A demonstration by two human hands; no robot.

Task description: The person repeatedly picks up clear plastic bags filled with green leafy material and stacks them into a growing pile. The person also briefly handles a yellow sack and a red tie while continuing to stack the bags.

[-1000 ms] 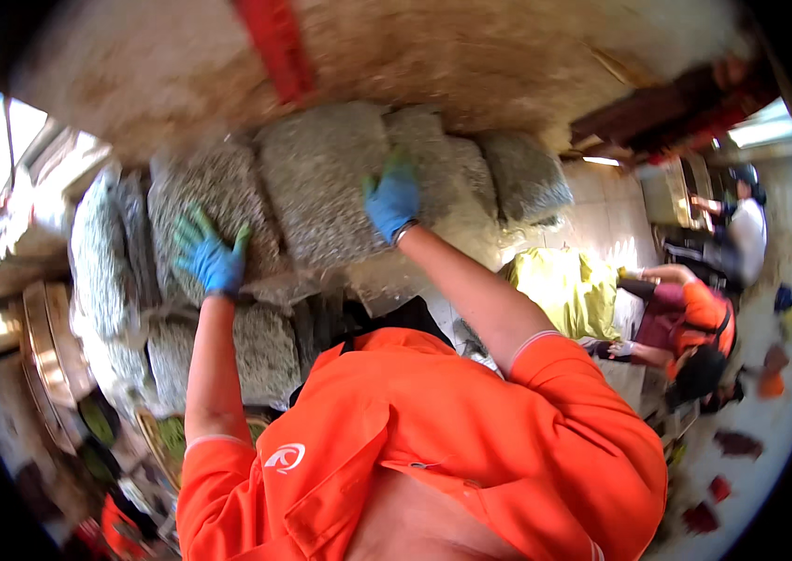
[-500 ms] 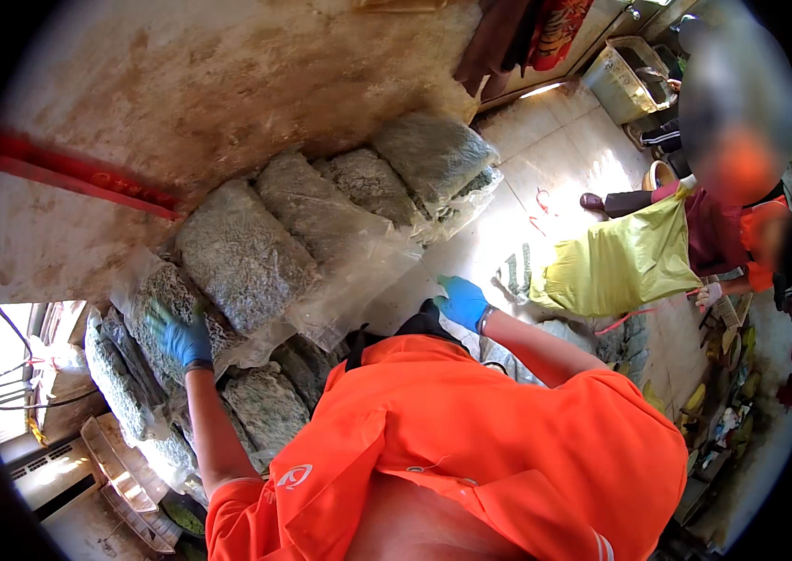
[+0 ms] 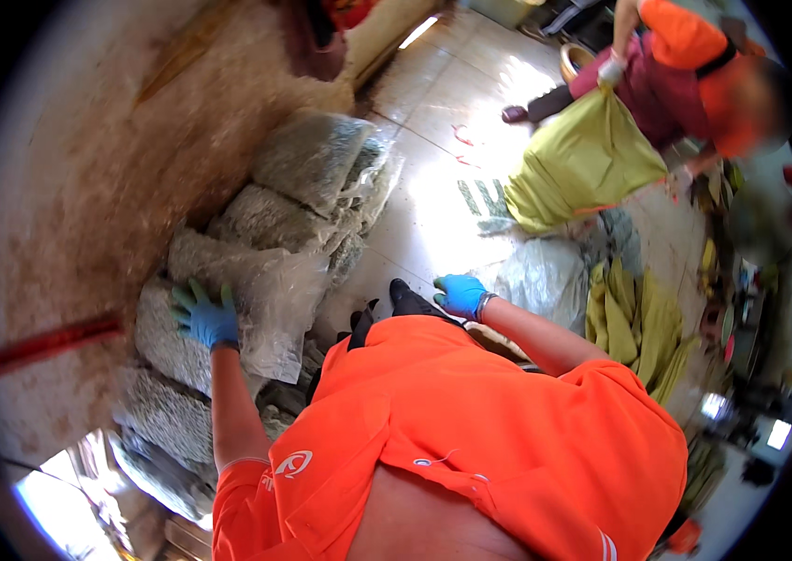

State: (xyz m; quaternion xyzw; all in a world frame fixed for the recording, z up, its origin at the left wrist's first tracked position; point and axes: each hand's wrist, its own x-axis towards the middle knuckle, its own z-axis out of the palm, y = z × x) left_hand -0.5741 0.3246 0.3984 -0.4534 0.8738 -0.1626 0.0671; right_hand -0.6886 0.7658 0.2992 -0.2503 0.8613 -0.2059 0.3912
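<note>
Across the left of the frame stands a stained wall [image 3: 87,187], with the tiled floor [image 3: 396,234] to its right. An orange shirt [image 3: 480,411] fills the lower centre. Stuffed clear bags [image 3: 223,257] are stacked along the wall, from the upper centre to the lower left, loose plastic trailing over their middle. At upper right a co-worker [image 3: 662,103], also in orange, grips a yellow-green sack [image 3: 578,168]. Below that sack lie a clear bag [image 3: 541,280] and, farther right, a crumpled sack [image 3: 630,323]. A red strip [image 3: 45,348] crosses the wall at left. The left hand [image 3: 204,316], blue-gloved, appears to rest on a bag left of centre, fingers spread, grasping nothing. The right hand [image 3: 461,295], gloved likewise, is just right of centre, near the clear bag, fingers loosely bent and nothing seen in them. Red string [image 3: 463,136] lies on the floor at upper centre.
</note>
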